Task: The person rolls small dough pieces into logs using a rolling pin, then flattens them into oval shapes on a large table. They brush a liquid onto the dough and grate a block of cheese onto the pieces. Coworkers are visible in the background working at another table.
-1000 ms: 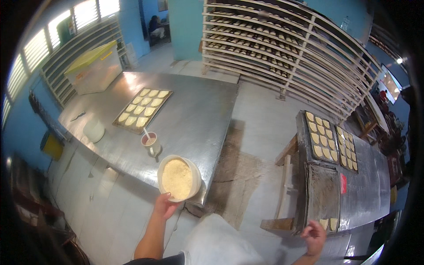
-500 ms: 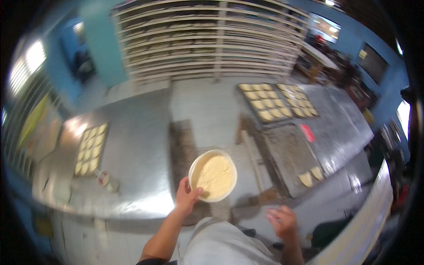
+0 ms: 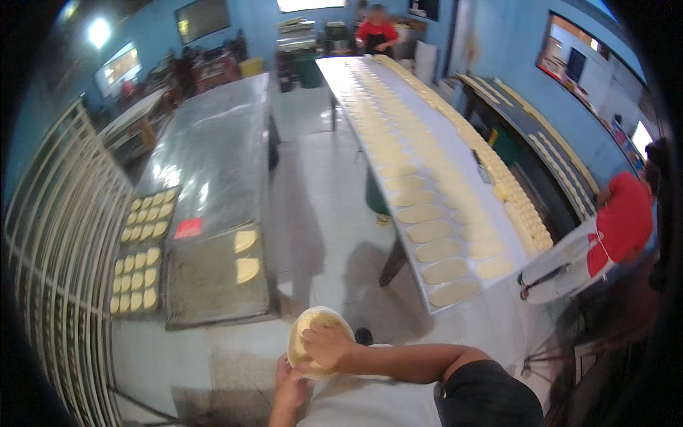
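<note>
A white round bowl (image 3: 296, 329) of pale yellow crumbly powder (image 3: 311, 320) is held close against my apron. My left hand (image 3: 291, 376) grips its near left side, thumb along the rim. Inside the bowl, my right hand (image 3: 329, 346) is curled down into the powder. Its fingertips are hidden, so what they hold does not show. Ahead on the right, a long white table (image 3: 449, 196) carries rows of flat oval dough pieces (image 3: 430, 250). On the left, a dark baking tray (image 3: 206, 281) bears two folded dough pieces (image 3: 247, 256) on a metal table (image 3: 213, 135).
Two trays of folded dough pieces (image 3: 135, 281) sit beside a white slatted rack (image 3: 60, 249) at left. Rolled dough (image 3: 491, 156) lines the long table's right side. One person in red (image 3: 619, 220) bends at right; another (image 3: 376, 34) stands at the far end.
My view has turned right, bringing the long dough table and two people into sight. My right hand, previously apart from the bowl, is now in its powder. The left hand still holds the bowl.
</note>
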The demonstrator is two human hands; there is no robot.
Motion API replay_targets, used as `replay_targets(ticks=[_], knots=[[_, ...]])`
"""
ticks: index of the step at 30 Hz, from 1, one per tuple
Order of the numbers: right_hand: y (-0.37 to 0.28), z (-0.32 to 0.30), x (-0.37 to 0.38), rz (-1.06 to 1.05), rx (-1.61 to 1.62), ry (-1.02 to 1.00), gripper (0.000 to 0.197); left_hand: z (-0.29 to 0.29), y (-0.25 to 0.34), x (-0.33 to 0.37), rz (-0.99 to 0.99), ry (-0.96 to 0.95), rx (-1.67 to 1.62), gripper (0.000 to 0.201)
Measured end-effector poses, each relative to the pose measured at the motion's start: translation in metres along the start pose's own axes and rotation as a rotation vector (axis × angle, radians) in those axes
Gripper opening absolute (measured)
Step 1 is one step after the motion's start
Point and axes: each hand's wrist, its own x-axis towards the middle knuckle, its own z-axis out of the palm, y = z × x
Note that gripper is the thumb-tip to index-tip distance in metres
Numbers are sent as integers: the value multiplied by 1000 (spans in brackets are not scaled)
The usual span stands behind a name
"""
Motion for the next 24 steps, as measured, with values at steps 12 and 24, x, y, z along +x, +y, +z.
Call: replay_targets(ticks=[12, 24], knots=[[131, -52, -105, 596, 49, 453, 4, 90, -26, 169, -263, -280, 268, 75], [199, 6, -236, 1233, -314, 420, 5, 146, -28, 272, -435, -384, 392, 70]])
